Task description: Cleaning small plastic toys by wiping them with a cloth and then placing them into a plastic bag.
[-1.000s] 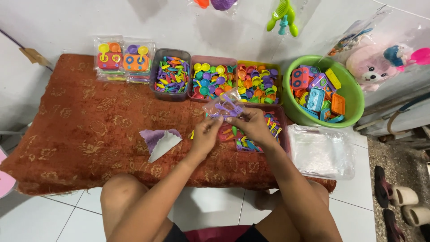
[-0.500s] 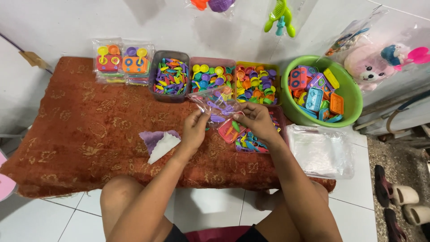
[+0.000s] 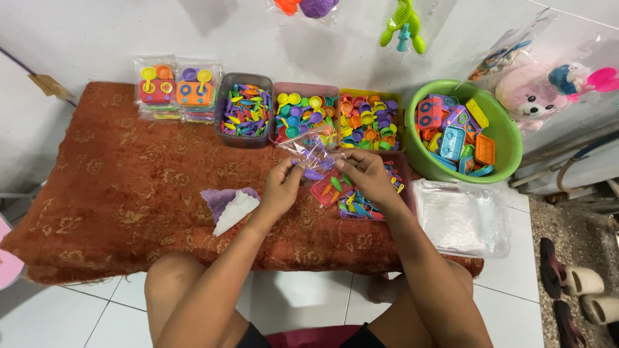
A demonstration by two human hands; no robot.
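Note:
Both my hands hold a small clear plastic bag (image 3: 314, 148) above the red patterned cloth (image 3: 116, 193). My left hand (image 3: 281, 187) pinches the bag's left side, and a purple toy piece (image 3: 312, 174) shows at its fingertips. My right hand (image 3: 364, 173) grips the bag's right side. Under my right hand lies a pink tray (image 3: 403, 169) of small coloured toy utensils. A purple and white folded card stack (image 3: 231, 206) lies just left of my left hand.
Along the wall stand a grey bin of coloured utensils (image 3: 244, 111), a pink bin of little cups (image 3: 302, 115), a yellow bin (image 3: 370, 120) and a green bowl of toy stoves (image 3: 459, 130). Packed toy sets (image 3: 175, 86) sit at the back left. Clear bags (image 3: 461, 218) lie at right.
My hands have stayed over the cloth with the clear bag; the left hand moved out to the left and then back close to the right hand.

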